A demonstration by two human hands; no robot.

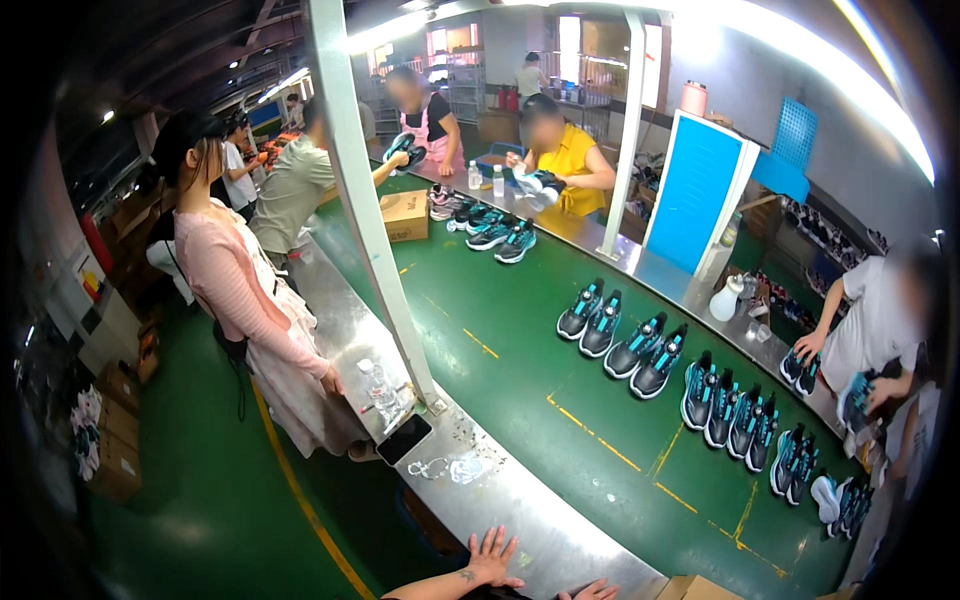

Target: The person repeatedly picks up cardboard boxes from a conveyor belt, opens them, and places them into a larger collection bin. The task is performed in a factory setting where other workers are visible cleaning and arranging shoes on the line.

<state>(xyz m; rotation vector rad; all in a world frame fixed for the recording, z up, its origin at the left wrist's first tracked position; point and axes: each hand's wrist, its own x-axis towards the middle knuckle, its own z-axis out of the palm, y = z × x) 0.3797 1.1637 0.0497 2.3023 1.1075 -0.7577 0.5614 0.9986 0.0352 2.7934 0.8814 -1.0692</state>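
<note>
My left hand (491, 561) rests on the metal ledge (540, 520) with its fingers spread and nothing in it. To its right, at the picture's lower edge, my right hand (592, 590) shows only in part; its fingers are stretched out on the same ledge. Farther along the ledge lie a clear crumpled plastic piece (466, 469), a dark phone (404, 440) and a clear plastic bottle (378, 384). Beyond the ledge, black and turquoise sneakers (631, 345) stand in pairs on the green belt (500, 400).
A cardboard box (690, 588) sits near my right hand. A white post (370, 200) rises from the ledge. A person in pink (250, 290) stands at left. Across the belt, people in yellow (575, 165) and white (860, 310) handle shoes. Another carton (405, 215) stands farther back.
</note>
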